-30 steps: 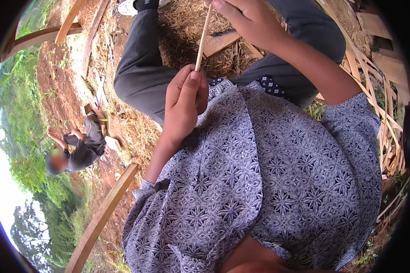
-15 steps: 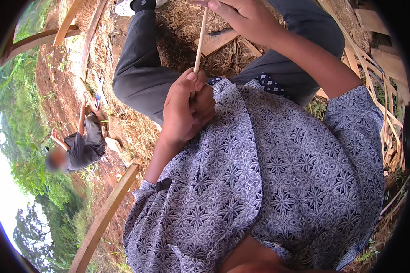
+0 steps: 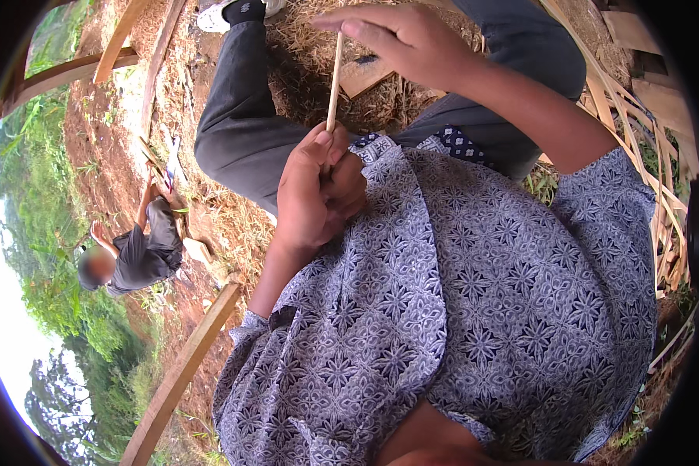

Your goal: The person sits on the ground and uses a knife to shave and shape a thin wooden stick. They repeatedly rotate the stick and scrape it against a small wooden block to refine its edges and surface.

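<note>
Over my lap: thin pale bamboo strip, long axis upright btwn both hands.
L hand fist-closed on lower end; R hand fingers pinch the top.

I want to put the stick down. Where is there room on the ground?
The straw patch between the trouser leg and the flat wood piece looks free. The bamboo strip pile on the right is crowded. Both hands grip the thin stick.

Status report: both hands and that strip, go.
Left hand fisted around lower end of thin bamboo strip. Right hand pinching its top end. Strip upright between them, over lap. Nothing blocking; another person crouched well off to the left.
</note>
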The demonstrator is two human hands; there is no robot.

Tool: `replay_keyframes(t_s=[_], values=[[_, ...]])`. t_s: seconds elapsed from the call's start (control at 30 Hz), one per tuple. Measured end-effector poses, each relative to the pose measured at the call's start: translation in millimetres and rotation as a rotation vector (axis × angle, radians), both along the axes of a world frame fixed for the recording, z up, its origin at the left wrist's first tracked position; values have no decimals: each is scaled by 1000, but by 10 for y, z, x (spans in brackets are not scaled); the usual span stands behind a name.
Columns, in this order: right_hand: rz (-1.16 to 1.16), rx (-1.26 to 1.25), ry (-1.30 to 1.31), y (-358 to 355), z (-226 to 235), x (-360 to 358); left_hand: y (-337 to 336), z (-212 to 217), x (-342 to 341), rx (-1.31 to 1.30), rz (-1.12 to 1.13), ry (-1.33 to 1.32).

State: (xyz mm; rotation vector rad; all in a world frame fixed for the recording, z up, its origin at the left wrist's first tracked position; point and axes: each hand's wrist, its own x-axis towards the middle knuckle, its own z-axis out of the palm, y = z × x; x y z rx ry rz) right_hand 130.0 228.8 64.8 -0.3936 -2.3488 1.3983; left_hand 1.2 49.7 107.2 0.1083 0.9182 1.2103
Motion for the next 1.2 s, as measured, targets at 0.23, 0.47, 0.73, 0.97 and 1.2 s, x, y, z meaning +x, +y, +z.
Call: replay_keyframes(t_s=[0.23,0.47,0.73,0.97,1.2], values=[[10,3,-74,9,-44,16,-24,-1,49,-28,-14,64],[4,104,42,-14,40,36,41,30,91,4,-14,379],[36,62,-56,-195,119,106,27,17,91,13,-39,551],[29,148,107,-319,20,130,28,-72,35,52,-21,576],[-48,160,46,-136,61,122,84,-30,24,94,-12,628]])
